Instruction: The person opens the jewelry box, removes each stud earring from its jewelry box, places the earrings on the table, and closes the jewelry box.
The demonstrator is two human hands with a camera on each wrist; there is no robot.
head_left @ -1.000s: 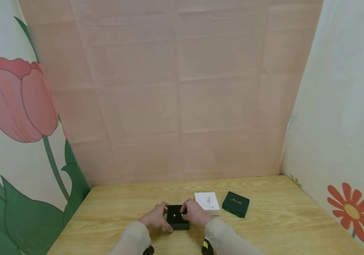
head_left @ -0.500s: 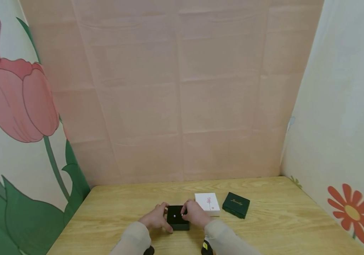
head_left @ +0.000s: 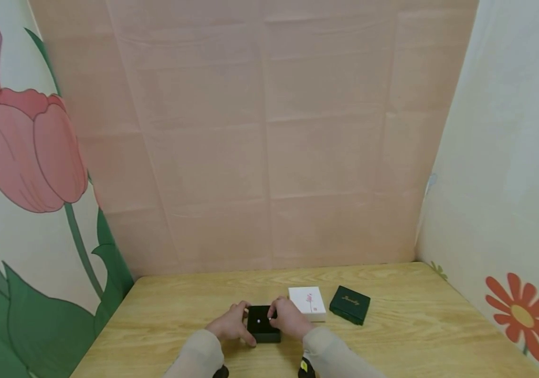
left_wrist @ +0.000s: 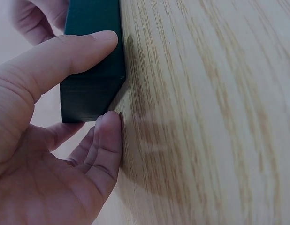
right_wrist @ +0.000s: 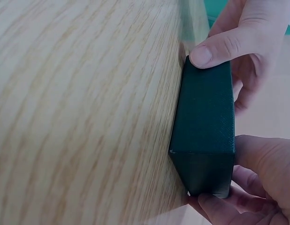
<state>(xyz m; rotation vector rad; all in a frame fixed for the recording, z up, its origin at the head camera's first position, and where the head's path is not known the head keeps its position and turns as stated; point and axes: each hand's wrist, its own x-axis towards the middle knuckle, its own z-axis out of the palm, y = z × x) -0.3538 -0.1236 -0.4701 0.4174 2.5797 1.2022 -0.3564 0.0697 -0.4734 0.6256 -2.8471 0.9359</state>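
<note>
In the head view, a dark green jewelry box base (head_left: 263, 337) with a black insert (head_left: 258, 312) sits on the table. My left hand (head_left: 229, 324) grips it at its left side, the thumb lying across the front wall in the left wrist view. A small shiny stud earring (head_left: 259, 321) shows in the middle of the insert. Over the insert's right part, my right hand (head_left: 291, 317) pinches a second tiny bright stud at its fingertips, mostly hidden. The right wrist view shows the box's green outer wall (right_wrist: 205, 112) and my right fingers touching near its lower corner.
A white box (head_left: 307, 303) with a pink flower print lies just beyond my right hand. Right of it is a dark green lid (head_left: 350, 304) with gold lettering. The wooden table (head_left: 420, 325) meets a pink backdrop (head_left: 269, 157) behind.
Both hands and the box keep their places. My right fingertips stay at the same spot over the insert, with only a very slight shift of the view.
</note>
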